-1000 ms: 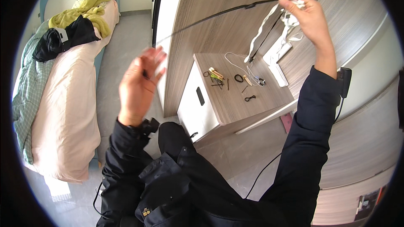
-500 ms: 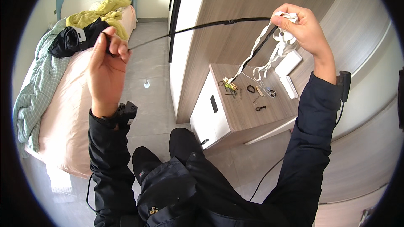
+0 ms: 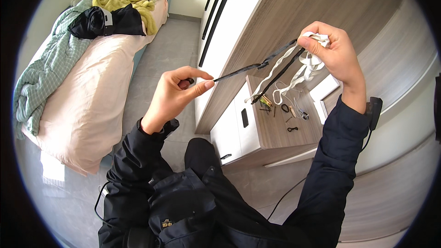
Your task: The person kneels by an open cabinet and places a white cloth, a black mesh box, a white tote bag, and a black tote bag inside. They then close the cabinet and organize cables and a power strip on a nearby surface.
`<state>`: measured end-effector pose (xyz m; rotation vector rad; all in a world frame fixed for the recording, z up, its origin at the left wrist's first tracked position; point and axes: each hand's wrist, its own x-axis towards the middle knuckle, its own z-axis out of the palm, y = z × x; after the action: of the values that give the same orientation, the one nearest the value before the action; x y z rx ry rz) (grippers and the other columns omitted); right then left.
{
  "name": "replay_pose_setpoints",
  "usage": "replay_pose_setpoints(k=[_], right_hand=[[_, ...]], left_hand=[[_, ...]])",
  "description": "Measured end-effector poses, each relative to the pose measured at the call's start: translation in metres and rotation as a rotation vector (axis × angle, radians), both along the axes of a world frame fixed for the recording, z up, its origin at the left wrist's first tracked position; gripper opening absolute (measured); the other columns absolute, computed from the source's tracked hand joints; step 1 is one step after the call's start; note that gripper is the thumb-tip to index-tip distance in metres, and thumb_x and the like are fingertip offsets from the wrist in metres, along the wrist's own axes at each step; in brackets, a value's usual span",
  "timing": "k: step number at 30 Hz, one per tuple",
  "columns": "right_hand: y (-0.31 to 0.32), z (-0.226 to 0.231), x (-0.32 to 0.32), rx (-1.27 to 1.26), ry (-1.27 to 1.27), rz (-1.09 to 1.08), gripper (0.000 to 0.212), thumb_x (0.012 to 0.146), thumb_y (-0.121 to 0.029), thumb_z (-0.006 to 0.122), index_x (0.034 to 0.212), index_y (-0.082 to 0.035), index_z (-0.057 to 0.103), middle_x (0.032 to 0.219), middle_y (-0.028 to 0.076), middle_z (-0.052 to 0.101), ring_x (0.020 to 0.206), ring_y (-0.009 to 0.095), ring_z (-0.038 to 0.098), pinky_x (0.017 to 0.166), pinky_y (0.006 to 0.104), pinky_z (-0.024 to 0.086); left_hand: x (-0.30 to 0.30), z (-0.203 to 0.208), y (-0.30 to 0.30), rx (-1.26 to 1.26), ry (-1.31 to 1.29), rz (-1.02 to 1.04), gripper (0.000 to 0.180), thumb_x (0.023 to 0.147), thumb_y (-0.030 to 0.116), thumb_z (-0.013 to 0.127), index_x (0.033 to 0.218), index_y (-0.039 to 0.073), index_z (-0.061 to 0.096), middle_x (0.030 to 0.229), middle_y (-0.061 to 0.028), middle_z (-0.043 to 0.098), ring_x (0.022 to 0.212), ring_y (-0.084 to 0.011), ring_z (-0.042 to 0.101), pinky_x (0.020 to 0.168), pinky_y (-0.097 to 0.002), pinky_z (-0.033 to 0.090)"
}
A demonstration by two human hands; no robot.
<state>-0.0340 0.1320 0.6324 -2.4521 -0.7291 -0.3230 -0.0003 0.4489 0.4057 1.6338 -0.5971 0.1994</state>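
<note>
A thin black strap [image 3: 241,70] stretches between my hands, with a small buckle or knot along it. My left hand [image 3: 167,98] pinches its left end between thumb and index finger; a dark bit shows behind the curled fingers. Higher up on the right, my right hand [image 3: 339,54] is closed on a bunch of white flat cord [image 3: 308,68] and the strap's other end. A white strand and a black strand hang down from that bunch, their lower ends in front of the wooden cabinet [image 3: 273,134].
On the cabinet top lie a black ring [image 3: 285,108], a black looped piece [image 3: 292,129], several small sticks and a thin white cable. White boxes [image 3: 325,87] stand against the wall. Dark clothing [image 3: 126,20] and blankets lie on the bed [image 3: 87,96] at the left.
My left hand has moved right and down, closer to my right hand, and now pinches the black strap with its fingertips. The strap spans a shorter distance. My view has turned slightly.
</note>
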Motion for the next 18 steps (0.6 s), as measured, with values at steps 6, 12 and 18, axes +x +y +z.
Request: replay_pose_setpoints(k=[6, 12, 18], right_hand=[[0.011, -0.006, 0.0, 0.001, 0.047, -0.029, 0.017, 0.101, -0.019, 0.079, 0.098, -0.003, 0.074, 0.086, -0.004, 0.069, 0.08, 0.004, 0.06, 0.072, 0.0241, 0.048], [0.026, -0.019, 0.001, -0.023, 0.052, 0.02, 0.015, 0.1, -0.016, 0.079, 0.099, -0.002, 0.075, 0.084, -0.004, 0.069, 0.079, 0.004, 0.06, 0.07, 0.0238, 0.048], [0.038, -0.029, 0.0, -0.086, 0.114, 0.0, 0.012, 0.101, -0.011, 0.077, 0.098, -0.001, 0.072, 0.089, -0.002, 0.069, 0.083, 0.005, 0.06, 0.074, 0.0233, 0.048]], left_hand=[[0.002, -0.013, -0.008, -0.007, 0.124, -0.124, 0.029, 0.105, 0.028, 0.076, 0.115, 0.001, 0.076, 0.08, 0.0057, 0.056, 0.072, -0.004, 0.041, 0.064, -0.0246, 0.034], [-0.006, -0.012, -0.04, -0.218, 0.098, -0.273, 0.046, 0.107, 0.031, 0.072, 0.142, 0.003, 0.062, 0.115, -0.007, 0.063, 0.099, -0.0143, 0.062, 0.087, -0.031, 0.054], [-0.016, -0.009, -0.071, -0.2, 0.081, -0.266, 0.043, 0.108, 0.027, 0.071, 0.14, -0.001, 0.066, 0.11, -0.007, 0.075, 0.094, -0.0111, 0.067, 0.09, -0.0283, 0.053]])
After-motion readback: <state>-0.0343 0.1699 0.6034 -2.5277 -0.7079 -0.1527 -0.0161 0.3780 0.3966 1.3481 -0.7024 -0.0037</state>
